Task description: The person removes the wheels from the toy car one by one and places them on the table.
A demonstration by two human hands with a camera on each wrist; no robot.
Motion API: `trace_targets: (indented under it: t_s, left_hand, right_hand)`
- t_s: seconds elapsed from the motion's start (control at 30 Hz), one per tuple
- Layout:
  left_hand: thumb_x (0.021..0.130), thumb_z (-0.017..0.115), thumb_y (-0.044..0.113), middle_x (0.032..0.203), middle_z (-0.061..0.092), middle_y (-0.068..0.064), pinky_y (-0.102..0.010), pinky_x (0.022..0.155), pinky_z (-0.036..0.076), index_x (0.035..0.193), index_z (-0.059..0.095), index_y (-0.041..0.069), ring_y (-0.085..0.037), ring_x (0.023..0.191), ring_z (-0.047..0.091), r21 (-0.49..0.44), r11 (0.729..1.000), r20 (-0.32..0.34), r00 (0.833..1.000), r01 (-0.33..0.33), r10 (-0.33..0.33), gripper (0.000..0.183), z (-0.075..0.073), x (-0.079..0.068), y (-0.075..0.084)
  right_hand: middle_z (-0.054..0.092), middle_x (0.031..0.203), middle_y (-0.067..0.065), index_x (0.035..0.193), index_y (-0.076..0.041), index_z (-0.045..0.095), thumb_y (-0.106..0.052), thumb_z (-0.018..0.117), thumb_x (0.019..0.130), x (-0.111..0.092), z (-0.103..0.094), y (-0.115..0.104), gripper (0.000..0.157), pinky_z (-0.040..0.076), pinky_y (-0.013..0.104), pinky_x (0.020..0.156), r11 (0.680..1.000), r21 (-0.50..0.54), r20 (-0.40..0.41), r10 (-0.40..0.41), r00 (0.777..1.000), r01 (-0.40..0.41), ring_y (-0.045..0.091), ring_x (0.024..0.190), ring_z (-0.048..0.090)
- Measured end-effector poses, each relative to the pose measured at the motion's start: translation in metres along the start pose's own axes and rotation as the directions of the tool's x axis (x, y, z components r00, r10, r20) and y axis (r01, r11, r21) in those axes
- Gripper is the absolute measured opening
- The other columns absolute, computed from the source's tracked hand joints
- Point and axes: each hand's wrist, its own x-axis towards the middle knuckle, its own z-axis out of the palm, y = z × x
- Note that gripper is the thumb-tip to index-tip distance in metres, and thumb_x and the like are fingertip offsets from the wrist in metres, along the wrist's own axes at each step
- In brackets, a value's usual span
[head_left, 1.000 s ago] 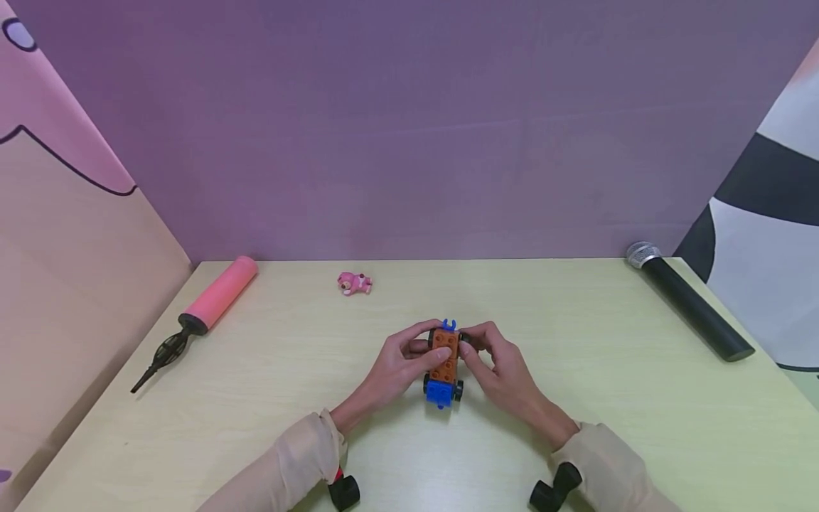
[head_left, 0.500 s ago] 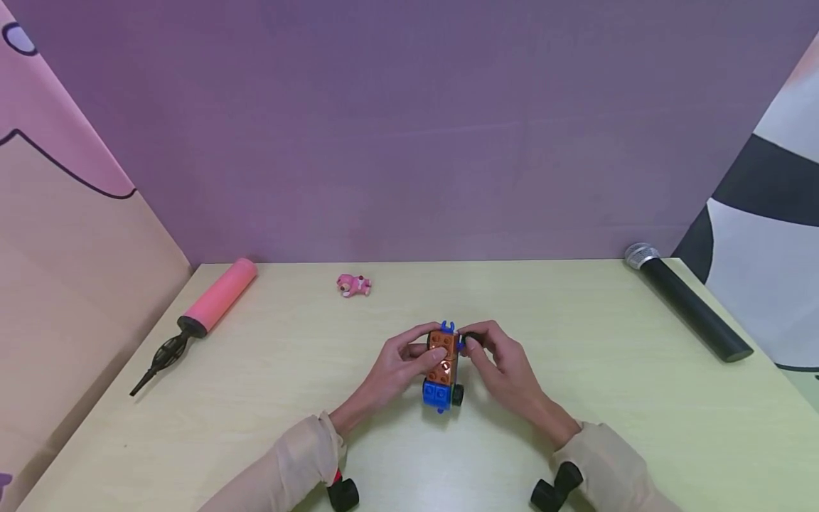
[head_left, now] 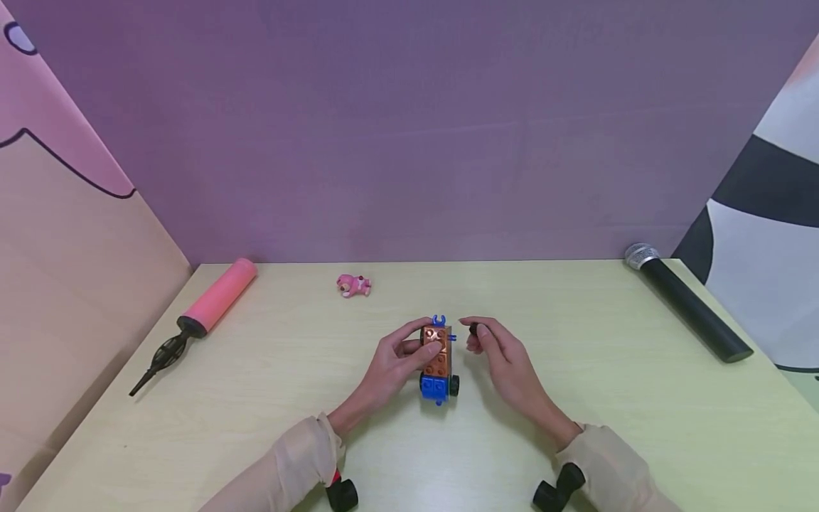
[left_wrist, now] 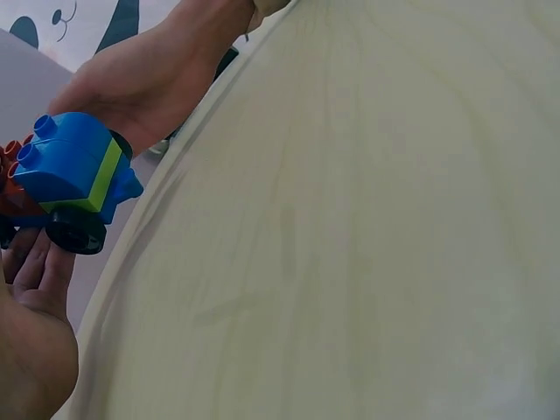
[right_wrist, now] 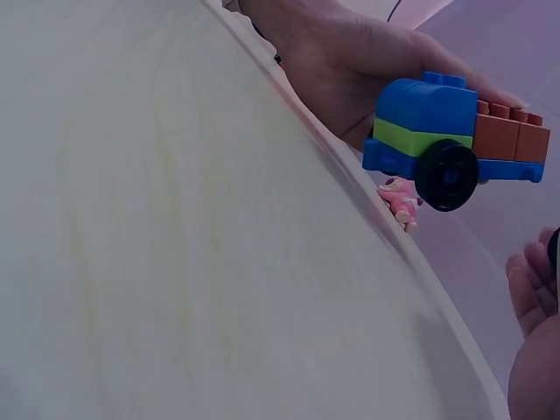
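Note:
My left hand (head_left: pixel 398 363) grips a toy block car (head_left: pixel 437 361) by its sides, thumb on top. The car has orange studded bricks, a blue rounded brick over a lime layer, and black wheels, as the right wrist view shows. On its right side a blue axle stub (head_left: pixel 452 338) is bare at the far end, while a black wheel (head_left: pixel 454 385) sits at the near end. Apart from the car, my right hand (head_left: pixel 508 363) pinches a small black wheel (head_left: pixel 473 328) between thumb and fingers. In the left wrist view the car's blue brick (left_wrist: pixel 74 157) overlaps the right hand.
A pink bear figure (head_left: pixel 355 285) lies toward the back of the table (head_left: pixel 256 441). To the left is a pink hand pump (head_left: pixel 220 295) with a black nozzle. A black microphone (head_left: pixel 694 306) lies at the right edge. A purple wall (head_left: pixel 409 142) rises behind.
The wheel has come off the car's far right axle and moved right, away from it, in my right hand. The left hand has shifted slightly left with the car.

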Motion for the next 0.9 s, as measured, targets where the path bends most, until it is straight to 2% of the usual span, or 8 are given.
trace_targets:
  t_s: [0.17,0.4,0.63,0.9]
  left_hand:
    - [0.103,0.065,0.018,0.126,0.069,-0.024,-0.038,0.092,0.057,0.151,0.048,0.002,-0.029,0.111,0.069,0.002,1.0,-0.012,1.0,-0.002,0.002,0.053,0.0,-0.001,0.001]
    - [0.102,0.067,0.016,0.12,0.071,-0.022,-0.037,0.087,0.059,0.146,0.052,0.003,-0.022,0.102,0.072,-0.015,0.999,-0.016,0.999,-0.036,0.036,0.048,0.001,0.0,0.0]
    - [0.101,0.069,0.018,0.115,0.073,-0.019,-0.034,0.087,0.059,0.142,0.053,0.007,-0.023,0.099,0.072,0.004,1.0,-0.042,0.999,-0.017,0.018,0.046,0.001,0.001,0.0]
    - [0.1,0.07,0.02,0.113,0.074,-0.02,-0.034,0.087,0.058,0.137,0.054,0.002,-0.023,0.098,0.072,0.001,1.0,-0.043,0.999,-0.019,0.019,0.044,0.0,0.0,-0.001]
  right_hand:
    - [0.063,0.103,0.016,0.132,0.005,0.061,-0.009,0.036,0.113,-0.001,-0.001,0.001,0.034,0.052,0.021,0.088,0.999,0.014,0.013,0.029,0.999,-0.03,0.028,0.098,0.062]
    - [0.067,0.119,0.022,0.135,0.005,0.06,-0.003,0.056,0.106,0.0,-0.008,0.007,0.03,0.051,0.016,0.089,0.997,-0.07,-0.028,-0.03,0.999,0.028,0.031,0.105,0.067]
    - [0.071,0.117,0.015,0.127,0.006,0.065,0.001,0.067,0.098,0.002,-0.021,0.014,0.03,0.051,0.014,0.084,0.985,-0.162,-0.087,-0.078,0.993,0.064,0.021,0.095,0.067]
    - [0.072,0.103,0.008,0.12,0.004,0.065,0.002,0.073,0.093,0.009,-0.036,0.023,0.028,0.053,0.021,0.071,0.946,-0.282,-0.06,-0.181,0.982,0.157,0.022,0.087,0.067]
